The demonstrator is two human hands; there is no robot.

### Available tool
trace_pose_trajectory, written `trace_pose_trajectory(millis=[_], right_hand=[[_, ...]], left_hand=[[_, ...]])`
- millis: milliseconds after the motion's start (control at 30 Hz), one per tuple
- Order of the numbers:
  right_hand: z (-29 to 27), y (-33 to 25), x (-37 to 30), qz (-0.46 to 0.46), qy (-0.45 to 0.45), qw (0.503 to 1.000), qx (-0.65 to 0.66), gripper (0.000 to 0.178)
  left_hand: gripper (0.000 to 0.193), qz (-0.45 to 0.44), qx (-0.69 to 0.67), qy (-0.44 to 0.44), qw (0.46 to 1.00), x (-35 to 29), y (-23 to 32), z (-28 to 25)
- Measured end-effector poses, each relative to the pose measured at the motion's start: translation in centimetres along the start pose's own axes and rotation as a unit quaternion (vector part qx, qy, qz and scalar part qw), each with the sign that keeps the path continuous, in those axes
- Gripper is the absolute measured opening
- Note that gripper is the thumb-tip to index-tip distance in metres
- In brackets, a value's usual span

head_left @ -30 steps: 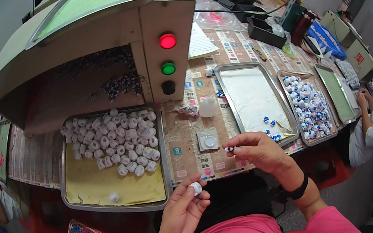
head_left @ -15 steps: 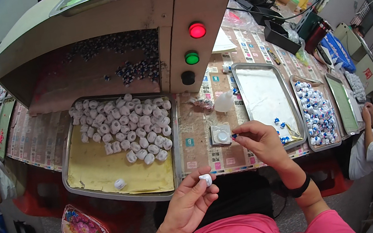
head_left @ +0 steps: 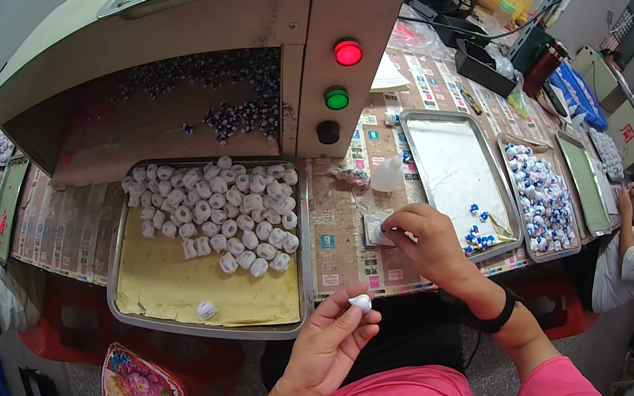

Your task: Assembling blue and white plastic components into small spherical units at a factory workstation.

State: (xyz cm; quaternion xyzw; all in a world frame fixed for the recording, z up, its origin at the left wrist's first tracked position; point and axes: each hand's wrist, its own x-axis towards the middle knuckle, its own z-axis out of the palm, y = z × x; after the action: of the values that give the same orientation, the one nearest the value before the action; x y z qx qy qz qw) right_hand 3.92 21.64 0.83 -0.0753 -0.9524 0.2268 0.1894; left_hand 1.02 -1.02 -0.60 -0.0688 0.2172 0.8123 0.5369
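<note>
Between the thumb and fingertips of my left hand point(head_left: 333, 339) is a small white rounded plastic piece point(head_left: 361, 303), held above my lap. My right hand point(head_left: 431, 246) is closed in a pinch over a small square block with a round white dish point(head_left: 375, 227) on the table's front part. A bit of blue shows at its fingertips, from a small blue piece point(head_left: 383, 229) mostly hidden by them. To the left, a metal tray point(head_left: 216, 296) with a yellow lining carries many similar white pieces point(head_left: 237, 203), one lying apart near its front edge.
A box-shaped machine point(head_left: 219, 24) with lit lamps stands behind the tray, small dark parts inside. A translucent bottle point(head_left: 387, 174) is beyond the dish. Right of it lie a white-lined tray point(head_left: 452, 148) with a few blue-and-white pieces and a fuller tray point(head_left: 542, 196). Other people sit nearby.
My right hand has moved slightly left, bringing the blue piece to the dish. In my left hand the white piece has tilted. The whole view has shifted slightly.
</note>
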Motion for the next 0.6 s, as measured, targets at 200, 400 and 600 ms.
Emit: trace_pose_trajectory(millis=[200, 400, 600], right_hand=[[0.0, 0.3, -0.4, 0.046, -0.005, 0.997, 0.06, 0.011], [-2.3, -1.6, -1.5, 0.071, 0.002, 0.984, 0.161, 0.013], [-4.0, -3.4, -4.1, 0.151, -0.084, 0.907, 0.384, 0.016]], left_hand=[[0.025, 0.007, 0.016, -0.002, 1.0, 0.2, -0.3, -0.1], [0.025, 0.047, 0.032, 0.001, 0.998, 0.8, -0.8, -0.2], [0.029, 0.014, 0.063, 0.027, 0.998, 1.1, -0.6, 0.7]])
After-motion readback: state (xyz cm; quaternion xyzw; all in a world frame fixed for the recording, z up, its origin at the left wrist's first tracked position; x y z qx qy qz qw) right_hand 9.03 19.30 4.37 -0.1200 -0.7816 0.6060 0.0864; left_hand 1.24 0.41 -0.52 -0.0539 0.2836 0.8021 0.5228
